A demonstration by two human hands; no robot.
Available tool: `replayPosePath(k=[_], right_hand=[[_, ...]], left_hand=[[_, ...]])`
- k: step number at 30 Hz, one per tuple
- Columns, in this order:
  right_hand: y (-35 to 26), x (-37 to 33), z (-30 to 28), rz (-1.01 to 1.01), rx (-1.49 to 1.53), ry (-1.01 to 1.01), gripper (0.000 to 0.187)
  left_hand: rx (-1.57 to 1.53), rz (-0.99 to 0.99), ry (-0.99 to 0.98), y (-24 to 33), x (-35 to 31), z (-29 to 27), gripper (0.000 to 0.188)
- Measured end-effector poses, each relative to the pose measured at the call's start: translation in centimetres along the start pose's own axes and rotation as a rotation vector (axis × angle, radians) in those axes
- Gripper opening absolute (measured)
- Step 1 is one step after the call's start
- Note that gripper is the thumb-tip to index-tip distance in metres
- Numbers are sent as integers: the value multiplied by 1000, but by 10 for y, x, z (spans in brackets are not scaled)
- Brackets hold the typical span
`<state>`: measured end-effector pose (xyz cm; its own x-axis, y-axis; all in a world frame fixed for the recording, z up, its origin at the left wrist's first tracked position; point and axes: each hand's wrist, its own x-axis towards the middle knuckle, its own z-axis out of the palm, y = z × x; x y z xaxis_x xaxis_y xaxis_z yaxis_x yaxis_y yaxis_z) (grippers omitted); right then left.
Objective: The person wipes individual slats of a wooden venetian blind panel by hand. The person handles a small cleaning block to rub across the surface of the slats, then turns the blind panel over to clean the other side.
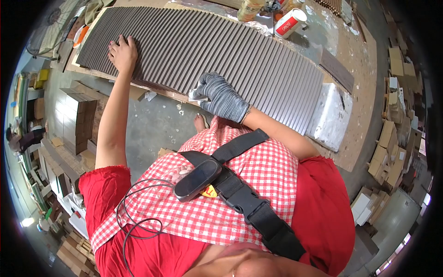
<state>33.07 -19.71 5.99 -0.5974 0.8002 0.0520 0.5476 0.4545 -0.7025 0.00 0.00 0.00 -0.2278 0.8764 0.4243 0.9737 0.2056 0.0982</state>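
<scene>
A long row of narrow grey strips (pixel 203 46), laid side by side with thin gaps like a ribbed panel, stretches across the worktable (pixel 364 92). My left hand (pixel 123 54) is bare and rests on the strips near their left end, fingers spread. My right hand (pixel 224 97) wears a grey knit glove and bends over the near edge of the row, around the middle. Its fingers are closed on a crumpled white cloth or wipe (pixel 197 94), most of which is hidden under the glove.
Beyond the strips lies a white container with a red label (pixel 290 23), beside a cloudy jar (pixel 250 10). A white-smeared block (pixel 330 120) and a brown board (pixel 339 71) lie at the right. Stacked boxes (pixel 74 115) stand at the left, near a fan (pixel 53 18). Another person (pixel 27 138) is far left.
</scene>
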Motion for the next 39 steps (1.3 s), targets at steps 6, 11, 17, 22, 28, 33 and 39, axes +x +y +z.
replayPosePath(k=[6,11,17,22,28,33,39], right_hand=[[13,0,-5,-32,-5,60,31],[54,4,-26,173,-9,242,25],[110,28,-67,368,-81,441,16],[154,46,-103,345,-296,524,22],[182,57,-130,218,-507,631,23],[159,55,-115,266,-562,563,29],[113,43,-71,322,-344,514,21]], left_hand=[[20,27,8,-3,-6,2,63],[-3,48,20,8,-5,-2,62],[-10,52,15,16,-5,-4,62],[-20,52,1,23,-4,-7,62],[-63,78,25,26,3,-9,61],[-88,106,67,30,8,-13,61],[-72,107,69,22,0,-10,61]])
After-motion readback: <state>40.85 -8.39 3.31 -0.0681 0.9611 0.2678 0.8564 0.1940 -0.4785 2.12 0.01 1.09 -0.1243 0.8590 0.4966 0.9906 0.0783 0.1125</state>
